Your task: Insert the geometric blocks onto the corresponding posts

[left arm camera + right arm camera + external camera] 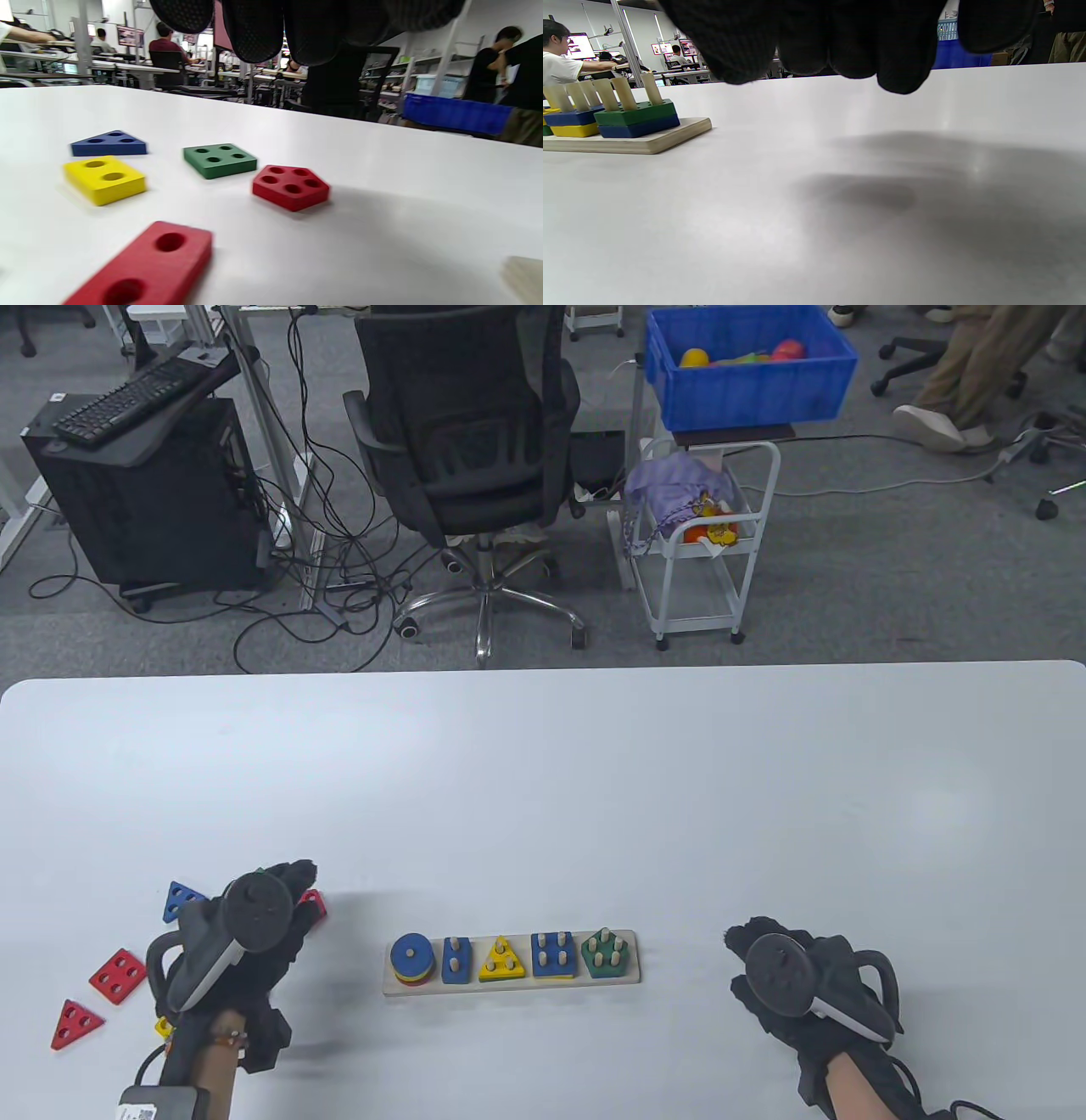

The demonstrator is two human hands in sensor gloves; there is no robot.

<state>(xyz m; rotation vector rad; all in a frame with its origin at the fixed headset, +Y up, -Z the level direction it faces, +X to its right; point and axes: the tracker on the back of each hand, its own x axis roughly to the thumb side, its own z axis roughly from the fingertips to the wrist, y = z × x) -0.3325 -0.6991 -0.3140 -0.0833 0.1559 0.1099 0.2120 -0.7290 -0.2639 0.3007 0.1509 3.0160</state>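
Left hand [254, 937] hovers over loose blocks at bench [543, 780] left, fingers relaxed, grasping nothing. Red pentagon block [291, 186] lies beside green square block [219, 159]. Right hand [802, 984] idle, loosely curled, empty, right of peg board [512, 963].

White table [543, 780] bearing peg board [512, 982], loose blocks [291, 187]

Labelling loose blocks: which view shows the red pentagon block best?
Left wrist view: the red five-hole wooden pentagon block lies unobstructed on the white table. In the table view the left hand covers most of it. The right wrist view misses it.
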